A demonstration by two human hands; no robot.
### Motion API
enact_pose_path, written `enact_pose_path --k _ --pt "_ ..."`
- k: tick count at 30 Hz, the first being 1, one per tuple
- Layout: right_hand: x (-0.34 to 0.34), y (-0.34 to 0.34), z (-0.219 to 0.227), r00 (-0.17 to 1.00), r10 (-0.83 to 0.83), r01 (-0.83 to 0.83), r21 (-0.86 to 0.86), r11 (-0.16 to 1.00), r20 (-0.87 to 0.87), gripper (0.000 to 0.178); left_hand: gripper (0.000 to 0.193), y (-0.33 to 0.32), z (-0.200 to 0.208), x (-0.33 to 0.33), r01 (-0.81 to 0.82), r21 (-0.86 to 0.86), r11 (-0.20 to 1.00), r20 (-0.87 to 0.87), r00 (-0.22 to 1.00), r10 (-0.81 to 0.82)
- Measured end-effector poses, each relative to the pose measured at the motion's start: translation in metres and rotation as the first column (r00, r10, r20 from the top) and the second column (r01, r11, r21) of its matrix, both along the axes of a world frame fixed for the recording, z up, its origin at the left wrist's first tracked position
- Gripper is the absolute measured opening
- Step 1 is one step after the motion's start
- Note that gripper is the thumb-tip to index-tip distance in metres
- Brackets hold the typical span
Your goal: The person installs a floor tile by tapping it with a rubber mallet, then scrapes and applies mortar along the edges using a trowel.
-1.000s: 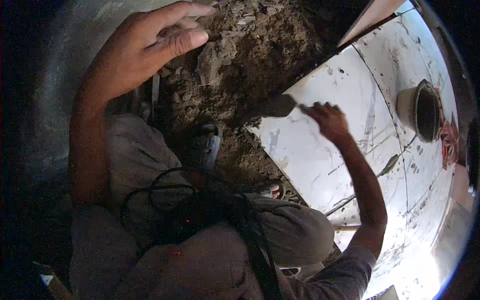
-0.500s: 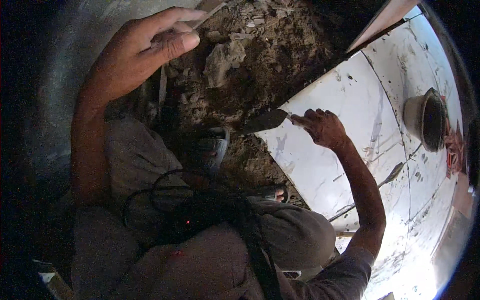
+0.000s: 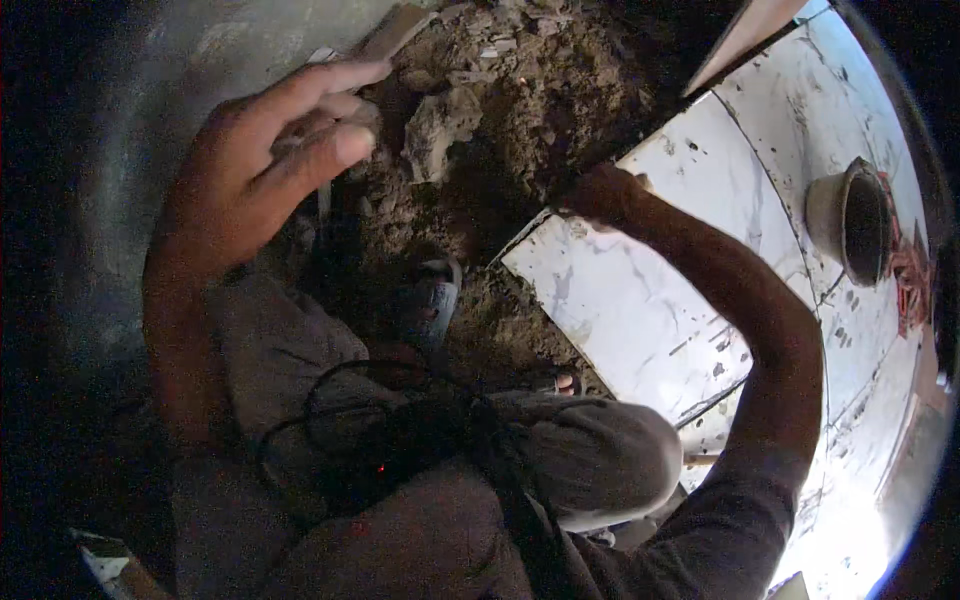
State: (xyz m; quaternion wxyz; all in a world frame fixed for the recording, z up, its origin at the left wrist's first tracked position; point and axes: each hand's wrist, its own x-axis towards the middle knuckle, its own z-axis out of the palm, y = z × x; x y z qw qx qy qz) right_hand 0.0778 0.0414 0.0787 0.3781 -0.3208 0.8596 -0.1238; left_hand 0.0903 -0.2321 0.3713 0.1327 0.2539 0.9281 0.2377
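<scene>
My left hand is raised beside the grey wall, thumb and fingers apart, with nothing visible between them. Just past its fingertips, a flat brownish piece leans near the wall. My right hand is closed low at the edge of a white marbled floor tile. It grips the trowel seen a moment earlier, whose blade is now lost in the dark shadow over the soil. Rough brown soil lies between my hands, with a pale lump of rubble on it.
A mortar-stained bucket stands on the tiles at the right, with a red crumpled thing beside it. My sandalled foot rests on the soil. A pale upright board borders the tiles at the far side. Black cables hang across my lap.
My right hand has moved forward and left, from over the tile to its edge, and the trowel blade has gone from sight. My left hand has shifted slightly left and down.
</scene>
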Motion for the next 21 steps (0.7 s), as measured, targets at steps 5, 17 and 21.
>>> enact_pose_path --k 5,17,21 --pt "-0.023 0.053 -0.018 0.962 0.206 -0.207 0.013 0.978 -0.181 0.033 0.046 -0.004 0.002 0.011 -0.152 0.082 0.985 0.083 0.986 0.145" --pt "-0.035 0.054 -0.05 0.999 0.034 -0.034 -0.111 0.993 -0.004 0.033 0.048 -0.004 0.019 0.015 -0.189 0.031 0.981 0.142 0.973 0.183" --pt "-0.017 0.071 -0.059 0.939 -0.016 -0.004 -0.059 0.998 -0.343 0.038 0.047 -0.002 0.009 0.005 -0.139 0.042 0.989 0.171 0.977 0.13"
